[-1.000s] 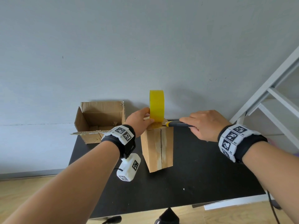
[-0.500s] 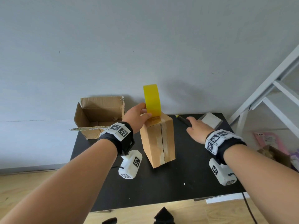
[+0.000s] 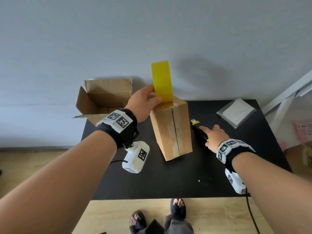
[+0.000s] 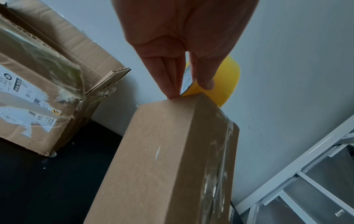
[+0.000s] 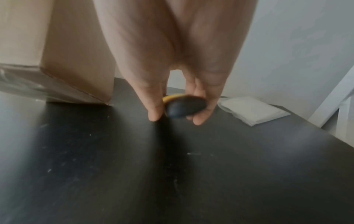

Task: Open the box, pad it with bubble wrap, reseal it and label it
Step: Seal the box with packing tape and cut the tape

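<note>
A closed cardboard box [image 3: 170, 130] stands on end on the black table [image 3: 168, 181], its taped seam facing me. My left hand [image 3: 148, 100] pinches a yellow tape roll [image 3: 162, 80] that stands on the box's top edge; in the left wrist view the thumb and fingers [image 4: 172, 84] clamp the roll [image 4: 228, 78] just above the box [image 4: 162, 151]. Right of the box, my right hand [image 3: 212, 134] holds a black and yellow utility knife [image 3: 199, 130] down at the table. In the right wrist view the thumb and fingers flank the knife's black end [image 5: 184, 108].
An open, torn cardboard box [image 3: 103, 98] sits at the table's back left corner. A flat white packet in clear plastic [image 3: 236, 112] lies at the back right. A white metal frame [image 3: 287, 97] stands right of the table. My feet are below the front edge.
My right hand has come down from the box top to the table right of the box, bringing the knife with it. The left hand keeps the tape roll on the box top.
</note>
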The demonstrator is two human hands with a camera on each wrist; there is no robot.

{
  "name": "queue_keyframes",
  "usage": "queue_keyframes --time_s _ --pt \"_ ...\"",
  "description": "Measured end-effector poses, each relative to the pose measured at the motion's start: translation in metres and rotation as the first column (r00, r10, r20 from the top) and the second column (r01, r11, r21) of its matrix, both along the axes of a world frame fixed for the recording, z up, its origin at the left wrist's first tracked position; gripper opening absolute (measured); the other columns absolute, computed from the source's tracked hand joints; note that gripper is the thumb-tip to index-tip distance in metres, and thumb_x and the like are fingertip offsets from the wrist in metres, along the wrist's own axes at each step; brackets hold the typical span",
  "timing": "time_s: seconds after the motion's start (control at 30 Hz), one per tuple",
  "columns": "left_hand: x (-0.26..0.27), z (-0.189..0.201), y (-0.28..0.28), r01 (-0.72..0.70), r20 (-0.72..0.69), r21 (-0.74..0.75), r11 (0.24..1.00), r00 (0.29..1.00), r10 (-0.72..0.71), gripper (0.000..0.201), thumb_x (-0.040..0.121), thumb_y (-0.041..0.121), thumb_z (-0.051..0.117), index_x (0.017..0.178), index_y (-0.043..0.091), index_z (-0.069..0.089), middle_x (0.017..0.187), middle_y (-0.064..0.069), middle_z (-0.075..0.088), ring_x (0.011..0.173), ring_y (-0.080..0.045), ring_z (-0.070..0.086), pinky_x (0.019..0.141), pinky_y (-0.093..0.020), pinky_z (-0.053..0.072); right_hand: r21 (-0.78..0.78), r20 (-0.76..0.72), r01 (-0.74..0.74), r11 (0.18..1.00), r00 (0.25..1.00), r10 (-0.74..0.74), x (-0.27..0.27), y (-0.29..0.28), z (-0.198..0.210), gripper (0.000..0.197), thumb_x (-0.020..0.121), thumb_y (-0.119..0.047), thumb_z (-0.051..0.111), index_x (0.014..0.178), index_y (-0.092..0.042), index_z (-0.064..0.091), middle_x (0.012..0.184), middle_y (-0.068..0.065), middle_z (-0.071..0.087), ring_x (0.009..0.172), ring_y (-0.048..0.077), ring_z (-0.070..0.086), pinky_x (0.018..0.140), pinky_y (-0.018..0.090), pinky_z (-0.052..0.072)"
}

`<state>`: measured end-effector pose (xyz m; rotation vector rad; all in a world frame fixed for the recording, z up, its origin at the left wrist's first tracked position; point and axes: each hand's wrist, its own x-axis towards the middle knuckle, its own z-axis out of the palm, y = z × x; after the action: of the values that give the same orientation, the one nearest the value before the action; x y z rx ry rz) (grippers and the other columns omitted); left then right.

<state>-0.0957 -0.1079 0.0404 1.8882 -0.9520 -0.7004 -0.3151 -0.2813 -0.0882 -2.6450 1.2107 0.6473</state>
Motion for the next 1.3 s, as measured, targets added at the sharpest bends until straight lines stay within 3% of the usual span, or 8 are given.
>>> queue_keyframes --time_s 0.2,0.3,0.47,0.6,0.73,0.9,1.07,1.3 --pt "-0.003 0.001 0.000 -0.016 -0.006 -0.009 1.000 1.000 0.016 0.041 0.079 0.038 0.056 0.118 0.025 0.060 0.110 0.004 0.071 0.104 -0.015 0.066 0.098 -0.045 0.049 0.047 -0.043 -0.069 0.996 0.997 0.071 0.006 -0.006 0.012 0.074 0.086 -0.015 0.059 0.147 -0.034 0.023 0.124 0.010 0.043 0.103 0.028 0.057 0.075 0.032 0.049" --pt "-0.004 0.002 0.000 -0.018 -0.013 -0.013 1.000 1.000 0.018 0.042 0.078 0.038 0.056 0.119 0.026 0.059 0.111 0.004 0.070 0.105 -0.015 0.066 0.098 -0.045 0.049 0.121 0.208 -0.089 0.989 0.976 0.062 0.022 -0.011 0.042 0.066 0.087 -0.017 0.058 0.146 -0.031 0.031 0.133 0.009 0.045 0.110 0.027 0.057 0.090 0.034 0.050" --pt "-0.006 0.003 0.002 -0.024 -0.040 0.000 1.000 0.999 0.024 0.041 0.076 0.042 0.057 0.115 0.029 0.060 0.111 0.004 0.070 0.106 -0.016 0.065 0.098 -0.046 0.049 0.404 0.727 -0.106 0.908 0.641 -0.249 0.061 -0.004 0.111 0.030 0.093 -0.018 0.048 0.116 -0.024 0.065 0.116 -0.008 0.062 0.110 0.010 0.054 0.099 0.032 0.044" --pt "-0.006 0.005 0.007 -0.031 -0.118 -0.031 0.999 0.993 0.027 0.027 0.083 0.029 0.061 0.110 0.030 0.062 0.109 -0.001 0.071 0.104 -0.021 0.067 0.095 -0.046 0.051 0.380 0.615 -0.273 0.884 0.788 -0.020 0.068 0.018 0.132 0.044 0.086 -0.054 0.058 0.124 -0.032 0.055 0.119 -0.009 0.058 0.106 0.011 0.057 0.087 0.028 0.046" --pt "-0.003 0.010 0.012 -0.077 -0.160 -0.047 0.996 0.985 0.069 0.021 0.095 0.015 0.056 0.108 0.031 0.057 0.103 0.005 0.069 0.101 -0.017 0.066 0.083 -0.027 0.053 0.324 0.528 -0.185 0.928 0.849 -0.015 0.069 0.020 0.136 0.056 0.081 -0.062 0.058 0.122 -0.026 0.047 0.104 -0.004 0.057 0.060 0.018 0.070 0.061 0.030 0.059" --pt "0.005 0.020 0.014 -0.107 -0.221 -0.049 0.993 0.971 0.094 0.021 0.097 0.015 0.054 0.114 0.027 0.054 0.111 -0.004 0.066 0.099 -0.021 0.064 0.090 -0.036 0.051 0.365 0.229 -0.082 0.927 0.973 -0.005 0.067 0.008 0.126 0.042 0.092 -0.048 0.050 0.105 -0.010 0.060 0.081 0.007 0.074 0.068 0.021 0.073 0.082 0.041 0.056" --pt "0.005 0.023 0.018 -0.021 -0.267 0.003 1.000 0.963 0.021 0.028 0.097 0.010 0.053 0.123 0.019 0.053 0.116 -0.010 0.064 0.094 -0.021 0.065 0.089 -0.033 0.053 0.379 0.123 -0.011 0.925 0.992 -0.038 0.051 0.015 0.099 0.035 0.093 -0.038 0.051 0.114 -0.011 0.060 0.092 0.004 0.073 0.073 0.016 0.072 0.079 0.035 0.058" --pt "-0.008 0.022 0.011 0.253 -0.220 0.211 0.944 0.953 -0.207 0.029 0.095 0.006 0.054 0.120 0.022 0.058 0.116 -0.011 0.066 0.097 -0.023 0.066 0.093 -0.033 0.053 -0.013 0.631 -0.286 0.958 0.741 0.230 0.069 0.003 0.152 0.103 0.073 -0.015 0.074 0.149 -0.039 0.009 0.152 -0.005 0.027 0.120 0.018 0.052 0.088 0.039 0.052"
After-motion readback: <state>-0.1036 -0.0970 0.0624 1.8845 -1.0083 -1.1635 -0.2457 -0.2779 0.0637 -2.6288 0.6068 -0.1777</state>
